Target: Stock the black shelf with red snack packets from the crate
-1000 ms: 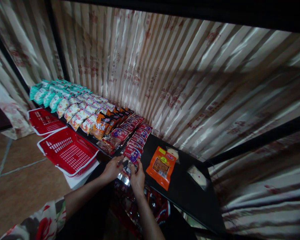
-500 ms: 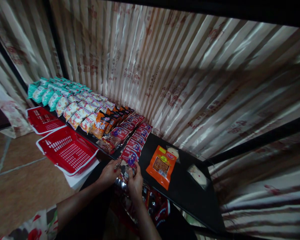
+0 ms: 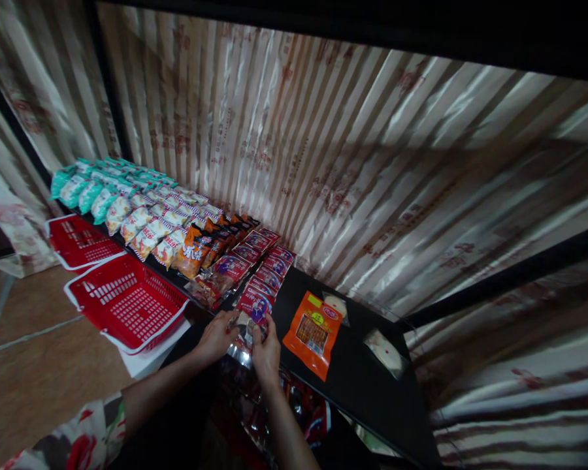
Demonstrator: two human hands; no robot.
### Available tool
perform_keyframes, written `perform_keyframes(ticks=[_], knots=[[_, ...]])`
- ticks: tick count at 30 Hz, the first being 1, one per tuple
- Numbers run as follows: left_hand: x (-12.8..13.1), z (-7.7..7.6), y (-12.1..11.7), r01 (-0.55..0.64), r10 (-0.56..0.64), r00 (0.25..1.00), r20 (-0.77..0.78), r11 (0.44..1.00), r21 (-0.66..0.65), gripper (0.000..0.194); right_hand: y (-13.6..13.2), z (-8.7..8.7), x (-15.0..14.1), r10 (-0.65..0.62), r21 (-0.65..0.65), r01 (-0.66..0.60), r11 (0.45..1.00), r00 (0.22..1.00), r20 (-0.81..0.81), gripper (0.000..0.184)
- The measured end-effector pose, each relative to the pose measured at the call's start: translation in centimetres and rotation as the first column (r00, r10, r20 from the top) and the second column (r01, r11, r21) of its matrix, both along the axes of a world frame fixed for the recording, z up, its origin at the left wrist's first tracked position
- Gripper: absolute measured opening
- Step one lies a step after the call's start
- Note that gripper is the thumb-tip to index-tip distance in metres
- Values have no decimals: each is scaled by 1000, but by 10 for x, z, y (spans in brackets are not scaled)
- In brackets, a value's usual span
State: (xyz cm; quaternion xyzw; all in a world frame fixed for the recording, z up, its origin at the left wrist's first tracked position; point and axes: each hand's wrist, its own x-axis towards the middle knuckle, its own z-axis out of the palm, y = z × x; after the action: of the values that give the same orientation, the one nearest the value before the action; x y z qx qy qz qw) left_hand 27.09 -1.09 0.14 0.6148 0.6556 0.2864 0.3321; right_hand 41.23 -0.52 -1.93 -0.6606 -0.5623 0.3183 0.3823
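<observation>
Place: shop-like; rows of snack bags [image 3: 149, 236]; red shopping baskets [image 3: 137, 310]; black display shelf [image 3: 360, 365]

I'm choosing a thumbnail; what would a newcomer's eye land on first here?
Probably the bright orange packet, lying on the black shelf to the right of the hands. Next come the red baskets at the left, in front of the teal snack bags. Then the left hand and right hand, holding a red-and-purple packet at its row's near end.

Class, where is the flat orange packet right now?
In the head view, the flat orange packet lies on the black shelf, right of the right hand, beside a clear packet.
</observation>
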Motion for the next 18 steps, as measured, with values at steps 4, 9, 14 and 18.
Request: perform_keyframes(ticks=[4, 9, 14, 18], knots=[[3, 2, 5, -5, 5, 1000, 3, 1000, 10, 40, 5, 5, 3, 16, -11, -16, 1000, 1000, 16, 56], [7, 9, 9, -3, 3, 1000, -14, 1000, -7, 39, 11, 9, 10, 0, -27, 1, 1000, 999, 39, 57], [10, 14, 14, 2, -2, 999, -35, 1000, -15, 39, 19, 14, 12, 2, 4, -2, 1000, 1000, 27, 55], [11, 12, 19, 1, -2, 997, -76, 1000, -18, 41, 25, 14, 11, 6, 23, -7, 1000, 999, 34, 53]])
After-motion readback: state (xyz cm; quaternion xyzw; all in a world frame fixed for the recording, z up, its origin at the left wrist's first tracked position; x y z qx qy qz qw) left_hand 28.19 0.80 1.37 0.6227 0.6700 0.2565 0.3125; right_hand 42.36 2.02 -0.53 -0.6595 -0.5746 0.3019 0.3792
